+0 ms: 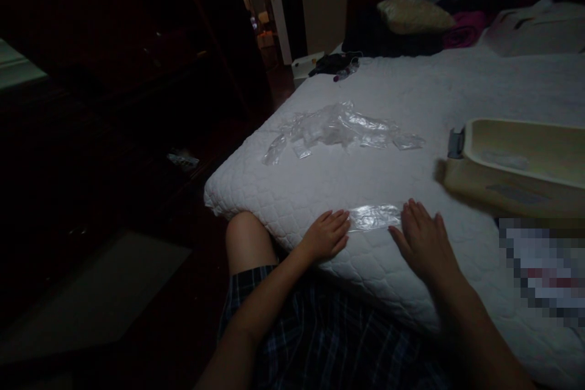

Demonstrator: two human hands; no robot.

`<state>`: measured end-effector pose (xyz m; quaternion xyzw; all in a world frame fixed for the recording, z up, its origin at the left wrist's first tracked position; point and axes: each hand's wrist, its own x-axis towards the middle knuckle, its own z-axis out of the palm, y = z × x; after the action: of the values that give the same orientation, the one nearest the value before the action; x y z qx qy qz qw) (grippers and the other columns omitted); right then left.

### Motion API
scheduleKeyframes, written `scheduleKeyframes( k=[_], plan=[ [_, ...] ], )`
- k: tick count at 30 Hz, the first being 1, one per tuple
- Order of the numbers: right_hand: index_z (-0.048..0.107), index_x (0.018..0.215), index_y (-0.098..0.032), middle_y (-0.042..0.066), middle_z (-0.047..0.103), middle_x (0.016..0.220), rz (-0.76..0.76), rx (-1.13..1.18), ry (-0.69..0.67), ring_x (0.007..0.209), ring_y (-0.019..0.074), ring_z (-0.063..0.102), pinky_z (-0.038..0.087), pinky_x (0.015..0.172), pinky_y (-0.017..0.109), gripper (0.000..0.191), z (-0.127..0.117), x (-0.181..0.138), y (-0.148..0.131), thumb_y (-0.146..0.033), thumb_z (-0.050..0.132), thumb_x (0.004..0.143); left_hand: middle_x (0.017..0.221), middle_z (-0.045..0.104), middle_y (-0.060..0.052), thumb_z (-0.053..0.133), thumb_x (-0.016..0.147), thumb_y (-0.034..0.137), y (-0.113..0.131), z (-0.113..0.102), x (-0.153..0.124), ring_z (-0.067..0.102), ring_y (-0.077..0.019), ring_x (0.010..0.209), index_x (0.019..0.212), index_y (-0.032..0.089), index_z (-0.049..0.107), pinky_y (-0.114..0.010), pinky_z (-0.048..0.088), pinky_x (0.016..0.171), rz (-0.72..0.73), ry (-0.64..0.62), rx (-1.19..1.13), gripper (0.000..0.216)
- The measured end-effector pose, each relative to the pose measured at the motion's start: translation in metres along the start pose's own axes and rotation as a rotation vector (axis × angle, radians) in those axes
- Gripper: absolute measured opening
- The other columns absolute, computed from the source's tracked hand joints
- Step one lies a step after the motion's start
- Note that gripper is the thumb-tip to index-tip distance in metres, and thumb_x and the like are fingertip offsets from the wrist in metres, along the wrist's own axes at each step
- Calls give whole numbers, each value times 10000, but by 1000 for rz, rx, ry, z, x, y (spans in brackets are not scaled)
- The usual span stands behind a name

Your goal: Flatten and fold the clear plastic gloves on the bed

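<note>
A narrow strip of clear plastic, like a flattened bag [375,217], lies on the white quilted bed [283,195] near its front edge. My left hand [327,234] rests flat on the strip's left end, fingers stretched out. On its right end lies my right hand [423,237], palm down with the thumb spread away from the fingers. Farther back on the bed is a loose, crumpled heap of clear plastic bags [342,125]. Whatever is under my palms is hidden.
A beige plastic bin [516,180] with a grey latch stands on the bed at right. Several pillows and a magenta cloth [464,29] lie by the headboard. A dark bundle [336,63] sits at the far left corner. Some plastic [183,159] is on the dark floor.
</note>
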<state>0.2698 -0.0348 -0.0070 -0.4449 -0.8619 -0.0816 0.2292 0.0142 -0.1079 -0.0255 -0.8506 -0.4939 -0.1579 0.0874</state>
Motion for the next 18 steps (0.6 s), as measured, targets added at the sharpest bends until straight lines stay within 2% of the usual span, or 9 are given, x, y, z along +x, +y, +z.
scheduleKeyframes(
  k=[3,6,9,15,18],
  plan=[
    [483,1315,-69,221,538,1304,-121,125,65,1202,293,508,420,991,464,470,-9,5,-18,-315,440,916,1431,455,-113,385,941,366,2,-1,-1,432,-241,1315,1320,154,466,-423,379,1052,-29,7,33,441],
    [549,1249,-93,185,622,1164,-233,243,60,1060,244,582,486,906,387,386,-4,6,-38,-239,450,905,1427,463,-106,393,938,374,3,-2,-1,446,-251,1296,1335,165,451,-427,393,1019,-36,17,58,452],
    [605,1185,-139,157,640,1131,-263,297,9,1048,247,587,477,919,427,345,7,4,-46,-202,429,895,1408,483,-114,400,935,367,3,0,-3,470,-245,1270,1343,159,440,-417,409,990,-25,22,58,459],
    [649,1088,-176,122,651,1155,-183,432,27,1156,257,555,435,983,497,303,21,-1,-28,-198,436,874,1370,513,-152,433,911,407,0,3,-5,428,-258,1316,1290,139,486,-424,411,1013,-25,100,13,467],
    [658,1034,-183,116,656,1135,-165,464,28,1135,257,570,435,983,511,271,20,-1,-25,-201,442,870,1356,527,-150,447,911,390,-1,2,-4,394,-256,1346,1248,140,519,-435,385,1052,7,65,3,426]
  ],
)
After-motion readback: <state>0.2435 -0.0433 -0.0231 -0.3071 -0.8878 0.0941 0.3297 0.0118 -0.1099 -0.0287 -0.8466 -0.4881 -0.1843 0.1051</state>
